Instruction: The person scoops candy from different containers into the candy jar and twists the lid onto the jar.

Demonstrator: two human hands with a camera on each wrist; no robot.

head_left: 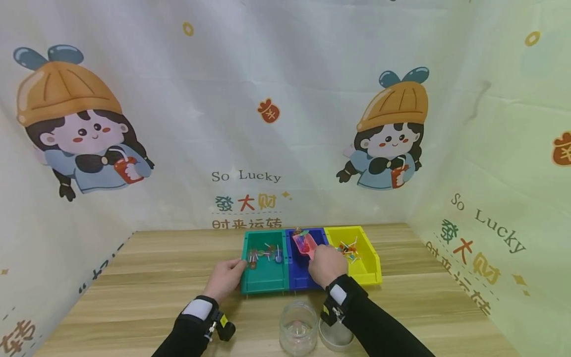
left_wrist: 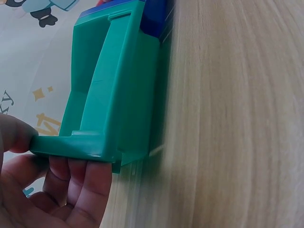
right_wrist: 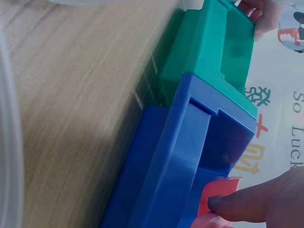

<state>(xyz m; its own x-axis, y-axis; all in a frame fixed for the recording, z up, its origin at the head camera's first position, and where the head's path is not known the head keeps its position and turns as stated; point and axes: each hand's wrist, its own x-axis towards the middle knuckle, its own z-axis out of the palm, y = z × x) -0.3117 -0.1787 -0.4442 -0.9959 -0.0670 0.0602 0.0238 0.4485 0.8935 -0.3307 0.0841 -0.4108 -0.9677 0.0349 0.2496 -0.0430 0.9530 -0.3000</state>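
Observation:
My left hand [head_left: 225, 278] grips the left side wall of the green bin [head_left: 267, 286], thumb on the rim and fingers against the outside in the left wrist view. Several lollipops [head_left: 266, 254] lie in that bin. My right hand [head_left: 328, 265] holds a pink scoop [right_wrist: 219, 189] by its handle, over the blue bin [right_wrist: 178, 156]. Small red and purple pieces [head_left: 304, 243] show in the scoop; their kind is unclear. A brownish round piece [head_left: 298, 231] is at the blue bin's back edge. My right hand partly hides the blue bin's inside.
The yellow bin [head_left: 373, 263] stands right of the blue one, with several colourful sticked candies [head_left: 350, 249] inside. Nearer me on the wooden table [head_left: 169, 277] are an open clear jar [head_left: 298, 317] and a round lid [head_left: 336, 339]. A printed cloth [head_left: 312, 148] hangs behind.

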